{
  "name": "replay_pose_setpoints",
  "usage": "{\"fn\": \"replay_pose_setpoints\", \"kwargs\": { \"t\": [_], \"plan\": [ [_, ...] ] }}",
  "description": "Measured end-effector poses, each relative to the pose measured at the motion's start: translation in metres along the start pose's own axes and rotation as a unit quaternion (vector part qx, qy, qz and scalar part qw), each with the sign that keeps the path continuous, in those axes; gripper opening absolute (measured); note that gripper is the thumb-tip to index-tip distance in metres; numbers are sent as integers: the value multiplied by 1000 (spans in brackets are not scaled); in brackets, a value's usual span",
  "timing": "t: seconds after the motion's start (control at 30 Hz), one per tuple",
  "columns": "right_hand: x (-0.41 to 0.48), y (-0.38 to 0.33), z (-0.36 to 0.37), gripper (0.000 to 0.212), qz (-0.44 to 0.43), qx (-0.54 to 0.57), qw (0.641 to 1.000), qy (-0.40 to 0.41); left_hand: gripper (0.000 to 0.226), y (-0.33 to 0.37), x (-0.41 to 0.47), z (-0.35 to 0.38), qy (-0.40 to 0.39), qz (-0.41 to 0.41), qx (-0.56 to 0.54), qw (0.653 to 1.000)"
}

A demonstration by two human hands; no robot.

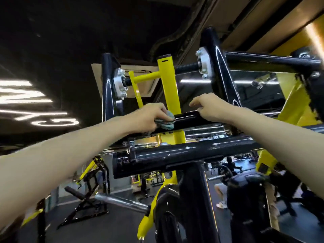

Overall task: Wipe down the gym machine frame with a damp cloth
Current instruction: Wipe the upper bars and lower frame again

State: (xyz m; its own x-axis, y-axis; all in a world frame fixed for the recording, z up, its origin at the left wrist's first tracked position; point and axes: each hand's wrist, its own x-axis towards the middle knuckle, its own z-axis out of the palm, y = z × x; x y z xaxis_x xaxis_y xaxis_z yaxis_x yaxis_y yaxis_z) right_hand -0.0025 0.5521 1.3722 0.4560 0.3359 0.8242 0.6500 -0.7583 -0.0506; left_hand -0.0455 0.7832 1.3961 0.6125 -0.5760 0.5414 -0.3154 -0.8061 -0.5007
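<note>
The gym machine frame fills the view: black tubes and a yellow upright post (169,88). My left hand (149,116) grips a bunched grey-blue cloth (165,122) and presses it on the left end of a glossy black crossbar (189,118), just beside the yellow post. My right hand (208,106) rests on the right part of the same crossbar, its fingers curled over the top edge. Both arms reach up and forward. A thicker black tube (184,155) runs across below the hands.
Black uprights (108,88) with silver bearing plates (120,85) flank the yellow post. A chrome sleeve (121,202) and a black weight plate (168,216) sit low in front. Other benches and machines stand on the dark floor behind; a person's legs (220,195) show at lower right.
</note>
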Motion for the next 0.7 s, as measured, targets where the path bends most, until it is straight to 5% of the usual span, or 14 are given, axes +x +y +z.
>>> {"fn": "replay_pose_setpoints", "kwargs": {
  "t": [0.13,0.2,0.37,0.47,0.6,0.7],
  "plan": [
    [-15,25,-13,55,16,-22,999,34,51,47,65,2,19,260,145,954],
    [-22,35,-19,56,20,-37,999,32,49,70,85,2,-11,321,255,912],
    [-33,50,-21,64,3,-87,996,11,19,90,112,29,-89,443,468,759],
    [-34,48,-18,65,-5,-109,994,-11,13,80,114,30,-110,416,531,730],
    [-31,38,-16,65,-17,-101,995,-21,35,80,103,24,-180,375,558,718],
    [-25,30,-10,71,-31,-92,995,-34,35,78,80,8,-238,338,476,776]
  ]
}}
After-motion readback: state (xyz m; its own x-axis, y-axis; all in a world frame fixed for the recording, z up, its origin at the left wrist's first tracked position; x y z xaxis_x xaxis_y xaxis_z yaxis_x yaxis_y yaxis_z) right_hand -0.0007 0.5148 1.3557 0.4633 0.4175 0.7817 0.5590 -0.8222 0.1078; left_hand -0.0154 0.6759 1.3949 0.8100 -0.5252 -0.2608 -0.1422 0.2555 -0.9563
